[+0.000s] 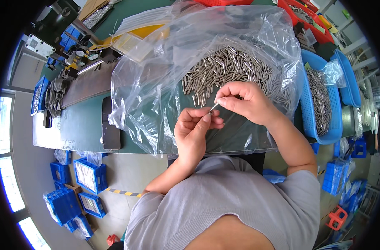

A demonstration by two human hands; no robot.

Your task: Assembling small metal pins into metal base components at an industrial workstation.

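Head view: the right hand [246, 100] pinches a slender metal piece [214, 106] between thumb and forefinger; the left hand [193, 130] closes its fingers on the lower end, its detail too small to tell. Just beyond lie loose metal pins [229, 66] on a clear plastic bag [142, 100] spread over the green worktop [79, 123]. A blue basket [336, 125] of similar pins stands to the right.

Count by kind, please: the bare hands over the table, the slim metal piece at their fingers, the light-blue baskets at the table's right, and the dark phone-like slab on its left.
Left hand and right hand: 2
Slim metal piece: 1
Light-blue basket of pins and light-blue basket beside it: 2
Dark phone-like slab: 1
Total: 6
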